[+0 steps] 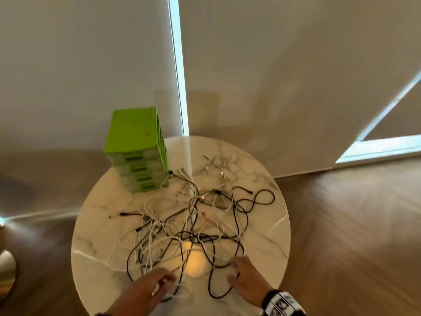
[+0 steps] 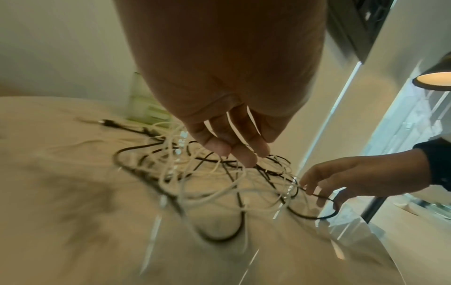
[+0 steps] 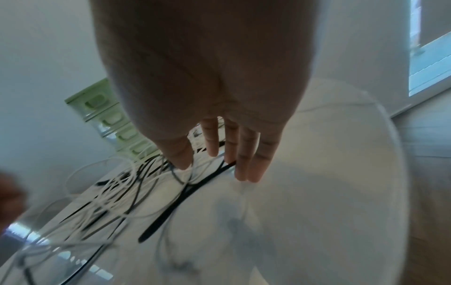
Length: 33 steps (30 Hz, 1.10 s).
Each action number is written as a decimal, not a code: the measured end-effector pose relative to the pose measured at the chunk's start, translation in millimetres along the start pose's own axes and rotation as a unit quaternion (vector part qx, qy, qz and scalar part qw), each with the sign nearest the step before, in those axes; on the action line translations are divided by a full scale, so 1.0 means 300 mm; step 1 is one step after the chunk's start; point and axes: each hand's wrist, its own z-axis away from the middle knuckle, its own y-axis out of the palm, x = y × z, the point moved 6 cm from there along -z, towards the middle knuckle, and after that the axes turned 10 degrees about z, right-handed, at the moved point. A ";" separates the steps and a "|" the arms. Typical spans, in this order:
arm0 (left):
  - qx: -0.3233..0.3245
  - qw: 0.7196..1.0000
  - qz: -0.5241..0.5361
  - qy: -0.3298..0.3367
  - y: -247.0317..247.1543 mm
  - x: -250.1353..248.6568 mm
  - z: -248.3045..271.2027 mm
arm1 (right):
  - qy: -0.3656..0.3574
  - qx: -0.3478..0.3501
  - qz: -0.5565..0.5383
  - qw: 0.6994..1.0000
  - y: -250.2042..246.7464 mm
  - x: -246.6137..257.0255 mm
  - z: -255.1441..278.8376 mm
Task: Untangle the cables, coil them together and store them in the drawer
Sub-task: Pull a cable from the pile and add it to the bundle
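Both hands sit at the near edge of the round marble table (image 1: 95, 224), the left hand (image 1: 149, 287) and the right hand (image 1: 247, 275) each reaching into the near side of the tangle of cables (image 1: 193, 224). From the head view the left hand's fingers lie over a white strand, though whether they pinch it is hard to tell; its own wrist view shows those fingers (image 2: 240, 154) hanging down, close together and fairly straight, tips above the cables (image 2: 195, 173). That same view catches the right hand (image 2: 341, 179) from the side with its fingers bent down round a black loop, a detail the head view does not give. The right wrist view shows fingers (image 3: 249, 158) extended and loosely spread, a black strand passing between them, so the grip stays uncertain. Black and white cables are mixed in one heap spread across the middle of the table; blur and overlap make them impossible to count. One green drawer unit (image 1: 136, 147) stands upright at the far left of the table, just beside the heap, with a stack of small drawers, all closed; about five fronts show in the head view, fewer in the right wrist view (image 3: 109, 119), where the palm hides part of it. A lit lamp shade (image 2: 434, 77) appears only in the left wrist view.
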 end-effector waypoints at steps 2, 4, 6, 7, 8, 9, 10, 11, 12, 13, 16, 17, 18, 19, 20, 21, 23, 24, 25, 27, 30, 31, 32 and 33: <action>-0.025 0.999 -0.004 0.036 0.003 -0.058 -0.085 | -0.022 0.042 0.047 0.998 0.030 0.057 -0.014; -0.016 0.998 -0.013 0.061 0.019 -0.136 -0.166 | -0.043 0.074 0.068 0.994 0.026 0.091 0.003; -0.036 0.996 -0.029 0.071 0.011 -0.170 -0.265 | -0.061 0.067 0.077 0.993 -0.040 0.114 -0.013; -0.038 0.996 -0.033 0.073 0.014 -0.183 -0.310 | -0.071 0.053 0.088 0.992 -0.084 0.127 -0.027; -0.048 0.996 -0.027 0.075 0.013 -0.188 -0.353 | -0.078 0.035 0.089 0.992 -0.131 0.139 -0.048; -0.057 0.996 -0.026 0.070 0.012 -0.182 -0.394 | -0.088 0.016 0.082 0.993 -0.175 0.150 -0.075; -0.061 0.996 -0.031 0.057 0.017 -0.159 -0.439 | -0.092 -0.002 0.071 0.993 -0.211 0.154 -0.114; -0.060 0.995 -0.056 0.053 0.017 -0.152 -0.474 | -0.095 -0.021 0.061 0.993 -0.243 0.159 -0.161; -0.050 0.993 -0.092 0.050 0.032 -0.134 -0.505 | -0.082 -0.030 0.057 0.995 -0.258 0.151 -0.213; -0.031 0.990 -0.131 0.040 0.050 -0.118 -0.524 | -0.060 -0.038 0.057 0.996 -0.269 0.135 -0.261; 0.029 0.965 -0.262 0.000 0.100 -0.073 -0.541 | 0.034 -0.005 0.090 0.995 -0.256 0.066 -0.377; 0.028 0.956 -0.291 -0.010 0.102 -0.060 -0.538 | 0.044 0.005 0.106 0.993 -0.243 0.054 -0.402; 0.015 0.950 -0.311 -0.015 0.095 -0.058 -0.538 | 0.048 0.009 0.121 0.991 -0.236 0.050 -0.416; 0.002 0.946 -0.322 -0.021 0.085 -0.052 -0.538 | 0.046 0.005 0.134 0.990 -0.228 0.050 -0.427; -0.011 0.945 -0.324 -0.034 0.074 -0.041 -0.539 | 0.045 0.002 0.144 0.989 -0.218 0.052 -0.436; -0.020 0.946 -0.320 -0.045 0.063 -0.039 -0.541 | 0.043 -0.009 0.152 0.987 -0.211 0.051 -0.442; -0.027 0.950 -0.305 -0.058 0.053 -0.035 -0.544 | 0.039 -0.019 0.179 0.983 -0.207 0.052 -0.445; -0.023 0.954 -0.294 -0.057 0.054 -0.039 -0.546 | 0.039 -0.018 0.195 0.980 -0.203 0.050 -0.446; -0.017 0.958 -0.282 -0.051 0.058 -0.046 -0.549 | 0.042 -0.013 0.209 0.977 -0.197 0.046 -0.447; -0.010 0.965 -0.262 -0.025 0.069 -0.077 -0.560 | 0.053 0.007 0.235 0.971 -0.188 0.042 -0.437; -0.017 0.964 -0.265 0.001 0.107 -0.137 -0.598 | 0.033 0.041 0.247 0.968 -0.189 0.046 -0.417; -0.020 0.966 -0.257 -0.016 0.119 -0.146 -0.614 | 0.014 0.046 0.235 0.971 -0.199 0.051 -0.409; -0.020 0.969 -0.243 -0.039 0.134 -0.148 -0.630 | -0.003 0.045 0.212 0.976 -0.214 0.052 -0.396; -0.026 0.973 -0.222 -0.056 0.145 -0.151 -0.648 | -0.017 0.035 0.179 0.983 -0.233 0.049 -0.385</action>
